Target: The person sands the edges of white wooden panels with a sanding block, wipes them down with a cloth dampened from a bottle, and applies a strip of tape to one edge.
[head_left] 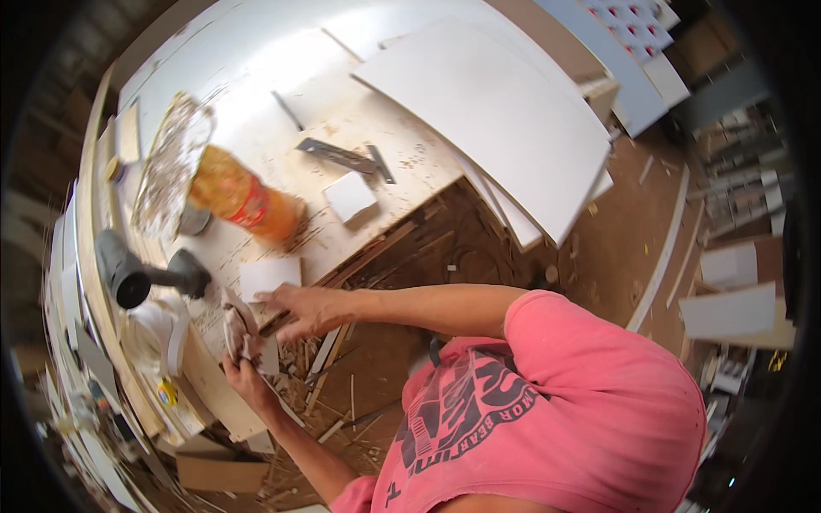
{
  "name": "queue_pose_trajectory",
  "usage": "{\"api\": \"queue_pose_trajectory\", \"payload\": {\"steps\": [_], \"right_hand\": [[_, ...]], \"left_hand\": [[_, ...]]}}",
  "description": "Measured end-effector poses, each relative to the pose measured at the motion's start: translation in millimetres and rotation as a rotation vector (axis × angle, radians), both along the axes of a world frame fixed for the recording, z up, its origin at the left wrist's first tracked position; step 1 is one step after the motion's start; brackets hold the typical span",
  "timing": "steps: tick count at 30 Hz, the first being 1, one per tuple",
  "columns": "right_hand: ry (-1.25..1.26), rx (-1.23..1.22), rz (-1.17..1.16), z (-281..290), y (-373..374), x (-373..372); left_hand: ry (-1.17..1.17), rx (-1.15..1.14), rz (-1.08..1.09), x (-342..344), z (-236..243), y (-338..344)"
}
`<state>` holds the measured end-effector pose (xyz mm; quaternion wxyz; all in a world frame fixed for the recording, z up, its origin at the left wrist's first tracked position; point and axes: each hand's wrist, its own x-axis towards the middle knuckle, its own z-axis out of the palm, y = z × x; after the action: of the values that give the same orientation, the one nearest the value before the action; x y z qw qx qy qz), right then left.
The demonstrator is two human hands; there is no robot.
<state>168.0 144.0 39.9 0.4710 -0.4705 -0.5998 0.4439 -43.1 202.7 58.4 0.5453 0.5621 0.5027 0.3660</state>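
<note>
My left hand (245, 376) is closed around a crumpled, whitish-brown piece (239, 329) like a rag or wrapper; its exact kind is unclear. A pale flat piece (268, 352) shows beside it, partly behind. Just to the right, my right hand (308, 309) has its fingers apart, at the bench's near edge. Its fingertips come close to a small white square panel (270, 276); I cannot tell whether they touch it. Another white square block (350, 197) lies farther right on the workbench (402, 162).
A bottle of orange liquid (248, 198), a cordless drill (145, 272), a dark metal tool (338, 156) and a tape measure (167, 392) are on or beside the bench. Large white sheets (496, 111) overhang its right side. Wood scraps (342, 419) litter the floor below.
</note>
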Motion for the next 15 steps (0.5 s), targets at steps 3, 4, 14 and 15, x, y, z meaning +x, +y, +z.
{"api": "queue_pose_trajectory", "payload": {"steps": [3,4,14,15], "right_hand": [[0.249,-0.068,0.022,36,-44,8],[0.362,-0.171,0.034,49,-61,19],[-0.017,-0.113,-1.247,52,-319,189],[-0.209,-0.142,-1.379,51,-345,206]], "left_hand": [[-0.290,-0.180,-0.210,27,4,-58],[-0.339,-0.288,-0.257,43,10,-72],[-0.005,-0.132,-1.052,277,63,-157],[0.057,0.045,-1.080,310,57,-165]]}}
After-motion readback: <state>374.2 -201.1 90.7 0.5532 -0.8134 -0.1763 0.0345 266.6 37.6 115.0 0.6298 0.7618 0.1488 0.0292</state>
